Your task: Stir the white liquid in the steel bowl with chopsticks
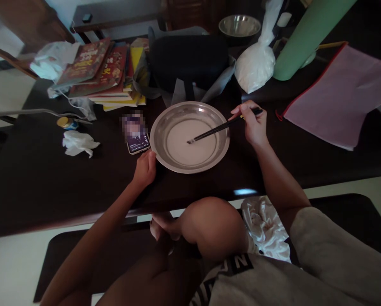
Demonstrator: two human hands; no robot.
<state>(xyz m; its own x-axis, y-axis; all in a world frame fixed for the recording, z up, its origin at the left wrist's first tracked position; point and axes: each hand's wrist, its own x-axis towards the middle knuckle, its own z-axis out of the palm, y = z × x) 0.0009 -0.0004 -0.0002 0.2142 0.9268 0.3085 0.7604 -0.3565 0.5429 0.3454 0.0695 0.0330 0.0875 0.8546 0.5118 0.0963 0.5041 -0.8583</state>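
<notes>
From the head camera, the person is sitting at a dark table (34, 178) with one bare knee raised against its near edge. The right hand (253, 125) is holding a pair of dark chopsticks (220, 127), its fingers (241, 111) pinching closed around the upper end. The chopsticks are slanting down to the left, and their tips are touching the white batter (192, 142) that is lying in the flat bottom of a round metal dish (165, 123). The dish is sitting on the table straight in front of the person, near the middle of the view. The left hand (145, 169) is resting against the dish's near left rim, its fingers curling closed on the edge, steadying it.

Just beside that hand, touching or nearly touching the dish's left side, a phone (136, 135) is lying face up with its screen lit. Farther left, a crumpled tissue (78, 143) is lying on the table, with a small yellow-lidded jar (66, 123) just behind it. A stack of books (104, 72) is sitting behind the phone, and a black bag (190, 59) is standing behind the dish. To the right of the bag, a knotted plastic bag of white powder (255, 63) is leaning beside a green roll (305, 38), with a steel bowl (239, 25) behind. A pink zip folder (337, 93) is lying at the far right.
</notes>
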